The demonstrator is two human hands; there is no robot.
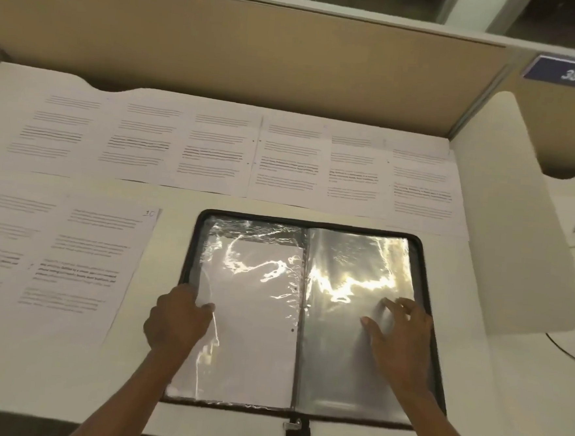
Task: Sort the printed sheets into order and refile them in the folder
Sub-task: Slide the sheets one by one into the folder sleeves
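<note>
Printed sheets [82,254] lie loose on the desk [64,372], left and behind. Left hand [177,315] pinches the outer edge of a sleeved sheet [258,318] in the open folder [313,222] — light, limp, likely slippery; edges suit gripping. Right hand [403,338], fingers spread, flattens the empty sleeve [336,374].

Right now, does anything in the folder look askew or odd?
Yes: the sheet in the left sleeve shows a blank face and sits low, and its left edge bows up where the left hand pinches it.
</note>
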